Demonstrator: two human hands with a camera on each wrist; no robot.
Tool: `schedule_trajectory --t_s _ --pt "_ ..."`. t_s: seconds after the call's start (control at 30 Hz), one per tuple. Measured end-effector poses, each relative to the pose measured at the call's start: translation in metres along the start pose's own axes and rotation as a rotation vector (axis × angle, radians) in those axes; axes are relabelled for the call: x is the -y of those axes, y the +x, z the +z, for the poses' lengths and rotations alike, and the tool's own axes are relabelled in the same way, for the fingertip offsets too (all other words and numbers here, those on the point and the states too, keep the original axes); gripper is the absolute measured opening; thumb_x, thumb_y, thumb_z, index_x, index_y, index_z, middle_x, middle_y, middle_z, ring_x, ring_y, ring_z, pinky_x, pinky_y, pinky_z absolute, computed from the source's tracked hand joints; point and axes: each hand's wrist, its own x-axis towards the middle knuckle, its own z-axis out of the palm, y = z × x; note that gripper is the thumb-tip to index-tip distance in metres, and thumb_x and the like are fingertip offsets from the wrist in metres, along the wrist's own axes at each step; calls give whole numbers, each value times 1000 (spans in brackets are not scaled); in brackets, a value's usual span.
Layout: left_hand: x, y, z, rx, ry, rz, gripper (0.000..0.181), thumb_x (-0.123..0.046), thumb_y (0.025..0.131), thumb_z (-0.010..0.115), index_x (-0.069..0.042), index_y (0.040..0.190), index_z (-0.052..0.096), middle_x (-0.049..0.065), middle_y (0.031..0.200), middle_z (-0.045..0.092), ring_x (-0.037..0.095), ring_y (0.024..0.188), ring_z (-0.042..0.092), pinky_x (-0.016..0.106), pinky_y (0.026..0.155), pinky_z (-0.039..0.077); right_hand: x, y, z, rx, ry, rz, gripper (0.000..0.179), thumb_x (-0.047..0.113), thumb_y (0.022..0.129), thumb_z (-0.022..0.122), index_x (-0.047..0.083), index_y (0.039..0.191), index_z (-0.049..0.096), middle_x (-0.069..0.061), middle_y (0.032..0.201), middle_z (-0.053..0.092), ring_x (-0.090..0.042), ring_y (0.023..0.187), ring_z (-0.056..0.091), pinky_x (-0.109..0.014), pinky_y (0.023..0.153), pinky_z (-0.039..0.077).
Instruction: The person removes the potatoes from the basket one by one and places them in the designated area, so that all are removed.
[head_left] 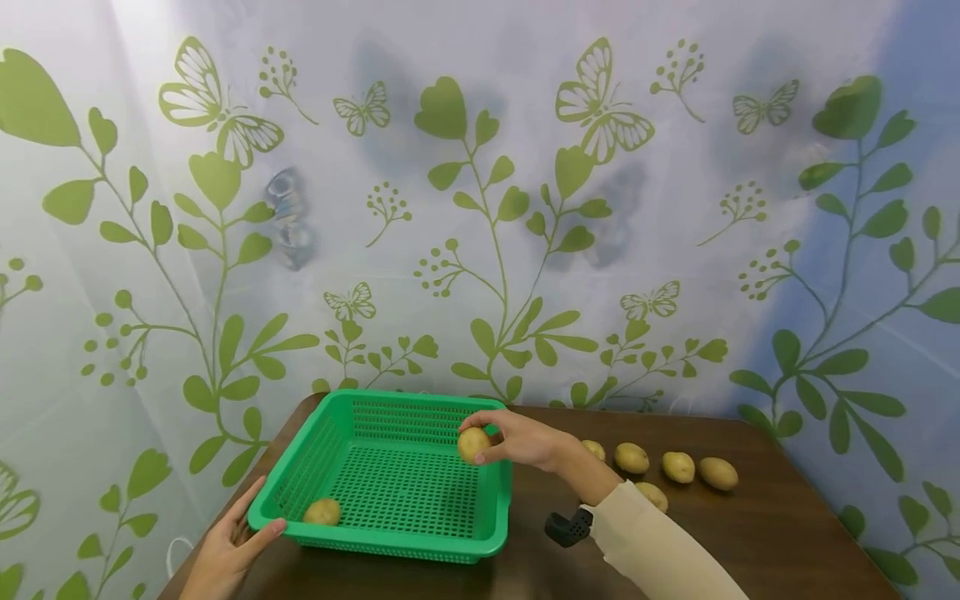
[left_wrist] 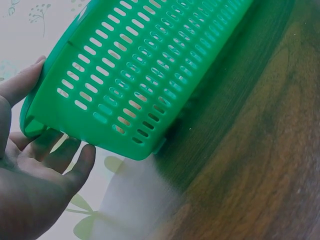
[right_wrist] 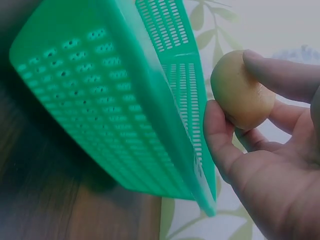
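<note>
A green plastic basket (head_left: 405, 492) with slotted walls sits on the table, one yellow potato (head_left: 322, 512) lying in its near left corner. My left hand (head_left: 228, 546) grips the rim at that corner; in the left wrist view the thumb (left_wrist: 25, 79) is on the rim's upper side and the other fingers are curled under it. Over the right side of the basket, my right hand (head_left: 525, 440) pinches another potato (head_left: 473, 445) between thumb and fingertips. The right wrist view shows this potato (right_wrist: 240, 90) beside the rim, held above its level.
Several potatoes (head_left: 678, 467) lie on the brown wooden table (head_left: 720, 533) to the right of the basket, some partly hidden by my right forearm. A black device (head_left: 567, 528) is at the right wrist. Behind the table hangs a leaf-and-butterfly patterned curtain (head_left: 480, 250).
</note>
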Motion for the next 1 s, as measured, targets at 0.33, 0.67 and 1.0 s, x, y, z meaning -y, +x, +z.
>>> schedule_trajectory --t_s 0.33,0.67,1.0 --pt "2 2 -7 40 25 -79 85 -21 108 62 -1 165 3 34 165 7 -26 102 42 14 84 51 1 -22 -13 -7 10 -27 46 4 101 69 3 144 54 -11 129 55 -25 100 63 -44 90 54" --pt "1 6 -5 69 -40 -145 89 -25 107 63 -4 166 -1 30 167 4 -20 105 48 18 88 53 -10 -49 -28 -53 -38 26 46 6 100 71 8 143 56 -8 134 56 -28 115 59 -43 93 51" --pt "3 9 -10 75 -2 -194 90 -27 107 62 -7 166 -2 29 167 3 -18 105 48 17 88 52 -21 -74 -38 -98 -87 26 45 8 100 71 9 143 56 -10 142 51 -30 125 54 -49 99 49"
